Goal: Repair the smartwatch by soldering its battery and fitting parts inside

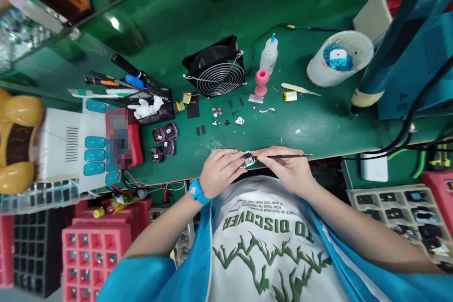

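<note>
Hands meet at the near edge of the green work surface (318, 122), where we hold a small silver-and-black component (248, 159) between us. Our left hand (220, 171), a blue band (197, 192) at its wrist, is closed around the part with pinched fingertips; our right hand (288, 170) is closed on a thin dark probe-like tool (290, 155) whose handle runs out to the right and whose tip touches the component.

Containers ring the scene. A red plastic tray with square cells (94, 252) at lower left carries small round parts, one to a cell. A pale compartmented tray (399, 212) at lower right holds dark pieces too small to name. A white round tub (339, 59) lies tipped on its side at the back, with something blue inside. A black tool holder (155, 99) on the left bears screwdrivers and a white wad.

On the surface stand a black square fan with a wire grille (215, 71), a clear squeeze bottle with a blue tip (269, 54) and a pink spool-shaped stand (261, 81). Four purple-and-black small casings (163, 139) lie in a cluster left of our hands, with tiny metal bits (226, 115) scattered beyond. Bare green surface lies open to the right of our hands, up to black cables (410, 122) at the far right edge.
</note>
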The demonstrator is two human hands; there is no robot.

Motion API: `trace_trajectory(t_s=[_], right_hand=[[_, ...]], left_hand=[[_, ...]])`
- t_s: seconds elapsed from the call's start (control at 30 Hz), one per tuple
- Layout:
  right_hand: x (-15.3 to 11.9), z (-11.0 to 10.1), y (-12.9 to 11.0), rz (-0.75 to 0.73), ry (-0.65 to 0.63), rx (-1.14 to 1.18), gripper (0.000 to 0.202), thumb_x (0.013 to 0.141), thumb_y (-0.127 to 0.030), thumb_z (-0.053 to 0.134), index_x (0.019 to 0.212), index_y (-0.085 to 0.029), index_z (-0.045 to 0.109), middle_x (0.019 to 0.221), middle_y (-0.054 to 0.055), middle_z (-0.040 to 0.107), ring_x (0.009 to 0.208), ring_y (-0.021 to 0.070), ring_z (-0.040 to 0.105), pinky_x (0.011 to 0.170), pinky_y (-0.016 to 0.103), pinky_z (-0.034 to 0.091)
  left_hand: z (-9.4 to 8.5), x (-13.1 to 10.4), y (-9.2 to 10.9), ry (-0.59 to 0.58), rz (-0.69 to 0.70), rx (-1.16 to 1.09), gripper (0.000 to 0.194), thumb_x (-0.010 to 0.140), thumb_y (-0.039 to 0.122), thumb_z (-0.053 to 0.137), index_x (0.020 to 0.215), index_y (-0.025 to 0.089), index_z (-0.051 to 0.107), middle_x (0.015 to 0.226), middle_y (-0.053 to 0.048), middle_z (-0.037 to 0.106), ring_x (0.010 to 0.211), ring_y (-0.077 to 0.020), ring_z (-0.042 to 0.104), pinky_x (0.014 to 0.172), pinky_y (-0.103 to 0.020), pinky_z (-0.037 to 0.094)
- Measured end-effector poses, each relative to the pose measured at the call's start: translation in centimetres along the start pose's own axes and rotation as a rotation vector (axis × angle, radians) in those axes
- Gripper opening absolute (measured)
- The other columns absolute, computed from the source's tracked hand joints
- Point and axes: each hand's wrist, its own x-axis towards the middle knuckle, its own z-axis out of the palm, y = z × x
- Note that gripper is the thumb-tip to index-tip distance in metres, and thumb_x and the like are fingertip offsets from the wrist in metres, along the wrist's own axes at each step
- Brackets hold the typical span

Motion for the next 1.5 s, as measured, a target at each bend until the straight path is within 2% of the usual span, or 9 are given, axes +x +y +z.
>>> trace_trajectory(t_s=[0.13, 0.33, 0.53, 0.63, 0.77, 0.9, 1.13, 1.3, 1.5], right_hand=[[0.2, 0.1, 0.0, 0.1, 0.048, 0.112, 0.018, 0.091, -0.04, 0.075, 0.089, -0.024, 0.083, 0.095, 0.006, 0.085, 0.088, 0.0228, 0.081, 0.081, 0.035, 0.066], [0.6, 0.0, -0.2, 0.16, 0.06, 0.235, 0.022, 0.085, -0.045, 0.081, 0.085, -0.023, 0.082, 0.088, 0.006, 0.084, 0.082, 0.0224, 0.081, 0.078, 0.035, 0.068], [1.0, -0.4, -0.2, 0.241, 0.087, 0.341, 0.026, 0.081, -0.047, 0.086, 0.083, -0.021, 0.08, 0.09, 0.007, 0.085, 0.082, 0.0235, 0.082, 0.081, 0.038, 0.069], [1.6, -0.6, 0.1, 0.206, 0.143, 0.361, 0.025, 0.081, -0.046, 0.087, 0.084, -0.022, 0.08, 0.093, 0.006, 0.085, 0.085, 0.0239, 0.082, 0.084, 0.04, 0.069], [2.9, -0.4, 0.1, 0.078, 0.205, 0.252, 0.017, 0.084, -0.042, 0.085, 0.085, -0.026, 0.082, 0.092, 0.005, 0.084, 0.085, 0.0221, 0.081, 0.082, 0.036, 0.068], [4.5, 1.6, -0.2, -0.057, 0.101, 0.21, 0.009, 0.087, -0.035, 0.081, 0.084, -0.027, 0.084, 0.093, 0.005, 0.085, 0.089, 0.0225, 0.082, 0.084, 0.035, 0.068], [7.6, 6.0, -1.0, -0.27, -0.215, 0.116, 0.019, 0.097, -0.035, 0.07, 0.088, -0.026, 0.084, 0.096, 0.006, 0.085, 0.09, 0.0218, 0.082, 0.085, 0.036, 0.069], [9.9, 6.9, -1.3, -0.338, -0.344, 0.026, 0.025, 0.101, -0.035, 0.064, 0.088, -0.024, 0.083, 0.097, 0.007, 0.084, 0.084, 0.0208, 0.081, 0.081, 0.035, 0.069], [11.3, 6.9, -2.1, -0.235, -0.459, -0.032, 0.031, 0.101, -0.04, 0.062, 0.085, -0.022, 0.081, 0.097, 0.009, 0.083, 0.079, 0.0204, 0.077, 0.073, 0.033, 0.066]], left_hand=[[-0.2, 0.2, 0.1, -0.004, 0.023, 0.034, 0.021, 0.097, 0.031, 0.073, 0.113, 0.018, 0.07, 0.108, -0.008, 0.081, 0.108, -0.0234, 0.074, 0.09, -0.039, 0.062], [-0.5, 0.4, 0.4, -0.025, -0.008, 0.069, 0.022, 0.099, 0.033, 0.07, 0.117, 0.02, 0.071, 0.107, -0.007, 0.081, 0.107, -0.0229, 0.075, 0.091, -0.039, 0.063], [-0.4, 0.1, 0.4, -0.017, -0.03, 0.053, 0.02, 0.1, 0.034, 0.068, 0.115, 0.02, 0.071, 0.107, -0.009, 0.081, 0.105, -0.0241, 0.076, 0.088, -0.042, 0.065], [-0.3, 0.1, 0.5, -0.022, -0.066, 0.03, 0.019, 0.1, 0.034, 0.068, 0.115, 0.021, 0.07, 0.107, -0.009, 0.08, 0.107, -0.0254, 0.075, 0.089, -0.044, 0.064], [-0.9, 0.4, 0.7, -0.018, -0.186, -0.08, 0.024, 0.1, 0.041, 0.068, 0.114, 0.022, 0.065, 0.112, -0.01, 0.078, 0.107, -0.0254, 0.075, 0.091, -0.043, 0.063], [-2.4, 0.5, 0.3, 0.064, -0.341, -0.174, 0.022, 0.097, 0.041, 0.072, 0.103, 0.022, 0.061, 0.115, -0.01, 0.075, 0.105, -0.0231, 0.075, 0.09, -0.039, 0.064], [-4.8, -1.6, -1.9, 0.256, -0.553, -0.032, 0.006, 0.097, 0.024, 0.065, 0.093, 0.022, 0.062, 0.097, -0.004, 0.075, 0.088, -0.0186, 0.075, 0.078, -0.032, 0.063], [-4.3, -2.6, -2.1, 0.332, -0.606, 0.012, 0.005, 0.099, 0.023, 0.061, 0.094, 0.022, 0.061, 0.094, -0.003, 0.075, 0.081, -0.0162, 0.073, 0.072, -0.028, 0.062], [-3.4, -2.8, -1.9, 0.366, -0.601, 0.021, 0.005, 0.099, 0.022, 0.061, 0.094, 0.023, 0.059, 0.102, -0.004, 0.077, 0.089, -0.0172, 0.073, 0.076, -0.029, 0.06]])
